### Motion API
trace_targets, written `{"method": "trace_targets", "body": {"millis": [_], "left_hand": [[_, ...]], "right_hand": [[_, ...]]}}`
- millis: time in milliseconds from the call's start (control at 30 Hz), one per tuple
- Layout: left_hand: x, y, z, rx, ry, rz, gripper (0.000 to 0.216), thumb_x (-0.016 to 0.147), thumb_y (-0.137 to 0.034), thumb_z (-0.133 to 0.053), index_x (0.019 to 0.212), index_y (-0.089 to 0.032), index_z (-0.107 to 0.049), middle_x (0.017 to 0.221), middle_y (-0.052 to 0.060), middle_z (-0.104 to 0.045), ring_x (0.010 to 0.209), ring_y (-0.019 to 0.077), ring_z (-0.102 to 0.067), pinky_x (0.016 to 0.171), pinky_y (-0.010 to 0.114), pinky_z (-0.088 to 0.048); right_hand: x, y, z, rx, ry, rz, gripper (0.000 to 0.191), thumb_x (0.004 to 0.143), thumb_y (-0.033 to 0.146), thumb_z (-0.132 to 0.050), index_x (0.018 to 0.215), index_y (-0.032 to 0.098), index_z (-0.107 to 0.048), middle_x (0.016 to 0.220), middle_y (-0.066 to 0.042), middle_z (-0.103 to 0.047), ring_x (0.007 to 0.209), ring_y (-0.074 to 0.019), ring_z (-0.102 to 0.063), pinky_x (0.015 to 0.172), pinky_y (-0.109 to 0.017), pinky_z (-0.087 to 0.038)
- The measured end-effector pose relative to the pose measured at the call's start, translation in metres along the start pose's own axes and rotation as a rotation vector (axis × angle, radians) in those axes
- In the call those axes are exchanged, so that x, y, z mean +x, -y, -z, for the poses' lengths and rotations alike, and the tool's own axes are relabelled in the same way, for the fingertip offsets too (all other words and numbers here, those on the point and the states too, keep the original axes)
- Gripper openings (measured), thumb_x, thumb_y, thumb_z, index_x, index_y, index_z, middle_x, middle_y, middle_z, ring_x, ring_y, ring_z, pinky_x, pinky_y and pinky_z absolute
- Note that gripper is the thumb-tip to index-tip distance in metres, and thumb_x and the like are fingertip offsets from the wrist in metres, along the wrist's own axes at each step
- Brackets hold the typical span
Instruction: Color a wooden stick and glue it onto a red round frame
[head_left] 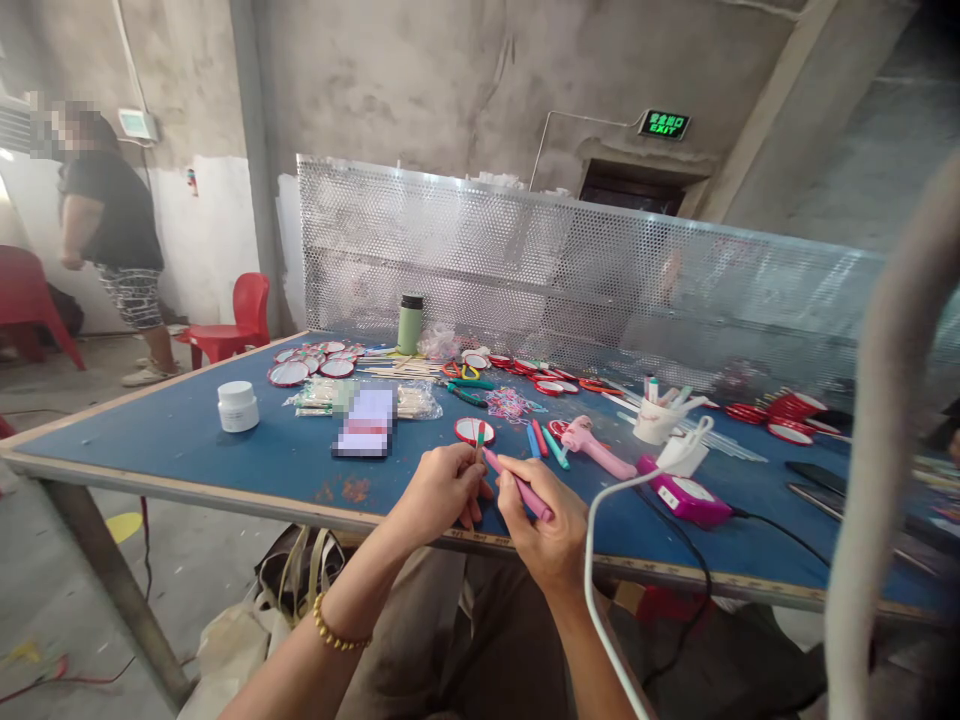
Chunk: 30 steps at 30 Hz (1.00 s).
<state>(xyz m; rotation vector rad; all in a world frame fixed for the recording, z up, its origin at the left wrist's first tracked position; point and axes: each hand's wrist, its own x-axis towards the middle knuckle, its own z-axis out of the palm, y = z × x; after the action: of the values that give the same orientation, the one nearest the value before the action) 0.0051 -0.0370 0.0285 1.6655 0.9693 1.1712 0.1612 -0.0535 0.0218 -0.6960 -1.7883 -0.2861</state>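
Observation:
My right hand [546,515] is closed around a pink marker pen [529,492], its tip pointing up and left toward my left hand. My left hand [448,485] is pinched on a thin little stick [481,434] with red and green on it, standing upright by the pen's tip. Just behind the stick lies a round white disc with a red rim [466,430], flat on the blue table [300,475]. Red, blue and teal pens [537,440] rest to the right of it. The fingertips of my left hand are partly hidden.
A phone [367,420] lies left of my hands, by a white jar [238,407]. Pliers [466,394], a green bottle [410,325] and red-rimmed discs [289,373] sit farther back. On the right are a pink tool [600,450], a pen cup [654,420] and a white cable [590,560].

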Motion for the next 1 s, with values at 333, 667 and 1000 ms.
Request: {"method": "trace_targets", "body": {"millis": [333,667,1000], "left_hand": [[0.0009,0.0016,-0.0004,-0.012,-0.001,-0.002,0.021,0.09,-0.021,-0.046,0.072,-0.017,-0.055,0.052,-0.003,-0.06,0.039,0.0098,-0.057,0.037,0.016,-0.044],[0.0003,0.0021,-0.0006,0.005,-0.001,-0.019,0.018,0.089,-0.021,-0.047,0.073,-0.017,-0.056,0.052,-0.002,-0.058,0.039,0.0092,-0.057,0.038,0.014,-0.044],[0.0001,0.0009,-0.001,0.004,-0.004,-0.012,0.02,0.09,-0.022,-0.047,0.073,-0.017,-0.055,0.054,-0.002,-0.059,0.039,0.0089,-0.057,0.037,0.015,-0.044]], "right_hand": [[-0.0025,-0.0024,0.0001,0.022,-0.016,-0.005,0.021,0.09,0.01,-0.06,0.106,0.021,-0.068,0.089,-0.005,-0.073,0.076,-0.0176,-0.068,0.075,-0.031,-0.055],[0.0001,0.0,0.0006,0.018,0.024,0.011,0.021,0.09,0.009,-0.059,0.106,0.02,-0.069,0.088,-0.005,-0.073,0.077,-0.0184,-0.068,0.075,-0.031,-0.054],[-0.0016,-0.0005,0.0011,-0.011,0.01,0.001,0.021,0.091,0.01,-0.059,0.106,0.02,-0.067,0.09,-0.006,-0.073,0.078,-0.018,-0.068,0.076,-0.032,-0.054]]}}
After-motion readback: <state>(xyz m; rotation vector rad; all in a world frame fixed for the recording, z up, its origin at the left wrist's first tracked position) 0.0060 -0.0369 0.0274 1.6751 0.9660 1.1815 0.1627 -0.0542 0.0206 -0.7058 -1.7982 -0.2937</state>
